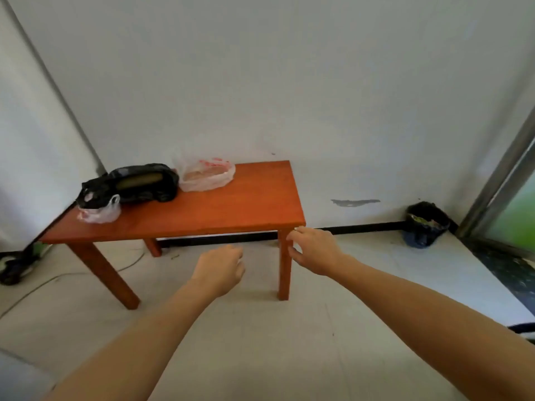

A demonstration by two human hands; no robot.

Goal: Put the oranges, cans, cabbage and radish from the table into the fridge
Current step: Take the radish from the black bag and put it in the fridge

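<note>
A low red-brown wooden table [231,206] stands against the white wall. On its far left lie a black plastic bag [136,185] with something dark inside, a small pale bag [100,212] in front of it, and a clear bag with red print [207,175] to its right. What the bags hold cannot be made out. My left hand [220,269] hangs below the table's front edge, fingers loosely curled, holding nothing. My right hand [315,250] is beside the table's front right leg and corner, fingers relaxed and empty. No fridge is in view.
A dark bin lined with a black bag [425,224] sits in the right corner by a metal door frame [503,175]. Cables [43,282] and dark objects lie on the floor at the left. Pale bare floor stretches in front of the table.
</note>
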